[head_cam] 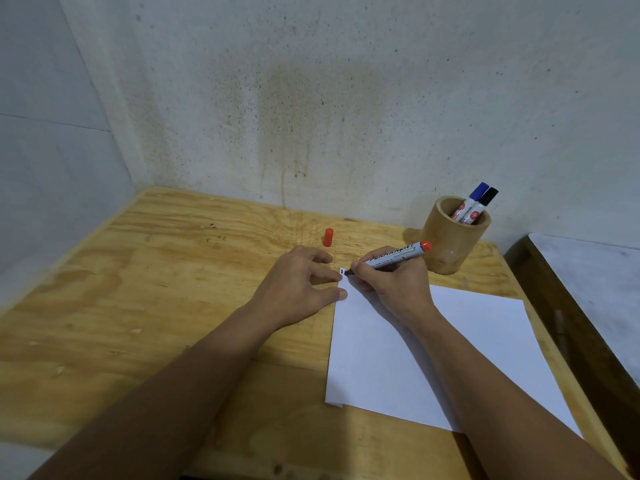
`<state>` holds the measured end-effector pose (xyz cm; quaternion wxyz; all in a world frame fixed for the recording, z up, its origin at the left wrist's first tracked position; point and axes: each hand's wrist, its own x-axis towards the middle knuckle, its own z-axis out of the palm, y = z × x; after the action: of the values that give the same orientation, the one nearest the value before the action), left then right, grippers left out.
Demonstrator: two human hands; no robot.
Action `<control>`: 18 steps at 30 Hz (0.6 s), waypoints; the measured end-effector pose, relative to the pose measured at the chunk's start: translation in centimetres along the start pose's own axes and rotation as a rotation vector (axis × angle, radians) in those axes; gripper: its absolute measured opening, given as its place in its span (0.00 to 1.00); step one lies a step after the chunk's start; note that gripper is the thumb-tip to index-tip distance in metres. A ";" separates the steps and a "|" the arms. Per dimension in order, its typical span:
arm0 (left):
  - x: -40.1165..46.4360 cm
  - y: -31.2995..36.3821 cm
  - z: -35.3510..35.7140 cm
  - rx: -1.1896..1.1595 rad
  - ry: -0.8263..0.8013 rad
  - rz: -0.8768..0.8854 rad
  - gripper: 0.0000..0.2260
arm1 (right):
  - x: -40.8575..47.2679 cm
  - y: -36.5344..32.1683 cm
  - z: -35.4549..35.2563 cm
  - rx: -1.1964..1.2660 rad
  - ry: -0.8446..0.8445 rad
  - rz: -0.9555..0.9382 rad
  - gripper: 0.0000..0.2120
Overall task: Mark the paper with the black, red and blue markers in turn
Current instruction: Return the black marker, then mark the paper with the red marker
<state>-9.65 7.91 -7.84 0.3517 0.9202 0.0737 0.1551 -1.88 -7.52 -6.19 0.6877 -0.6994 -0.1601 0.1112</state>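
A white sheet of paper (467,348) lies on the wooden table (156,306). My right hand (391,282) grips the uncapped red marker (398,255), its tip at the paper's far left corner beside a small black mark (342,271). My left hand (304,285) rests flat, fingers spread, with fingertips on the paper's left edge. The red cap (328,236) stands on the table beyond my left hand. The blue marker (471,201) and black marker (483,206) stand capped in a wooden cup (450,244).
The table sits in a corner of stained white walls. A dark wooden frame (568,327) runs along the table's right edge, with a pale surface beyond it.
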 end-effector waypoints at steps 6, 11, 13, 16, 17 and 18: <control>-0.1 0.0 0.0 -0.015 -0.002 -0.008 0.14 | -0.4 -0.5 -0.2 0.023 0.027 -0.031 0.05; 0.7 0.5 -0.3 -0.158 0.060 -0.103 0.15 | -0.5 -1.1 -0.4 0.208 0.085 0.010 0.07; 2.2 0.6 -0.5 -0.272 0.187 -0.205 0.13 | -0.4 -1.1 -0.4 0.241 0.095 0.022 0.09; 5.0 0.8 -0.7 -0.269 0.231 -0.250 0.18 | -0.2 -1.2 -0.5 0.233 0.084 0.024 0.08; 5.8 0.9 -0.7 -0.223 0.191 -0.242 0.19 | -0.2 -1.2 -0.5 0.247 0.084 0.034 0.08; 6.4 0.9 -0.5 -0.171 0.151 -0.231 0.20 | -0.1 -1.1 -0.5 0.243 0.079 0.036 0.07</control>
<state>-3.79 9.15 -5.39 0.4377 0.8581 0.1918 0.1878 -1.89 -8.07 -5.10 0.7712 -0.6173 -0.1058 0.1145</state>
